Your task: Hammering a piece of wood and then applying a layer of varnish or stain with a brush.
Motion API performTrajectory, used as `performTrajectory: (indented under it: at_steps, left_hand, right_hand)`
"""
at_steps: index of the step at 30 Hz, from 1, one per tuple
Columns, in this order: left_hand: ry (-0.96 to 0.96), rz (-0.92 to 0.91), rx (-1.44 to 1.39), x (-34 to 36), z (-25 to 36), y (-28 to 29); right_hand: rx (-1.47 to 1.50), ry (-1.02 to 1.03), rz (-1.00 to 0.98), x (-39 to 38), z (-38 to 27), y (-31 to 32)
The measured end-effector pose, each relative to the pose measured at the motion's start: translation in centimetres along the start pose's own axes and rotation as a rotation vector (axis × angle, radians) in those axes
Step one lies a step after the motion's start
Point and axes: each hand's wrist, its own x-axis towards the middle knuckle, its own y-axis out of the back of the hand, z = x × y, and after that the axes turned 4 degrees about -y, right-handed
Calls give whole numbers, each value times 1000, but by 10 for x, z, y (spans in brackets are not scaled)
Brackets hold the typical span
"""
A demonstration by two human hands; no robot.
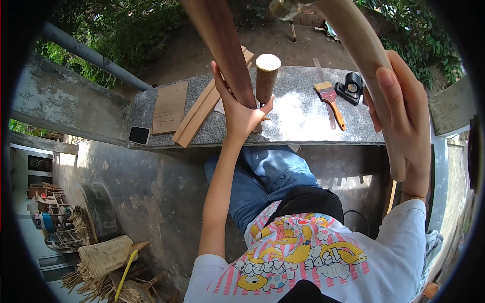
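My left hand (241, 112) is closed around a long dark wooden bar (222, 45), which slants up from the bench toward the top of the view. Against its thumb stands a round brown wooden handle (267, 83) with a pale, sunlit, flattened top; its lower end is mostly hidden by the hand. My right hand (404, 101), raised at the right, wraps around the thick wooden handle of a hammer (361, 45). The metal hammer head (285, 8) is partly cut off at the top edge, well above the bench.
The grey stone bench (298, 121) holds a flat board (170, 108), light wooden strips (209, 103), a phone-like device (139, 135), a paintbrush (331, 101), a metal ruler (318, 70) and a black round-topped gadget (350, 88). A rolled mat (108, 255) lies on the floor at lower left.
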Motion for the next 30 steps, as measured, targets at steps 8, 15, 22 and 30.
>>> performTrajectory:
  at_steps: [8,15,22,30]
  left_hand:
    - [-59,-17,-48,-3,-14,4]
    - [-4,23,-24,-6,-10,9]
    - [19,-4,-99,-9,-20,16]
    - [-28,50,-72,-13,-12,18]
  right_hand:
    - [-211,-6,-239,8,37,-20]
    - [-22,-246,-129,4,95,-54]
    - [-610,114,-106,-2,232,-125]
    - [-778,296,-34,-1,279,-164]
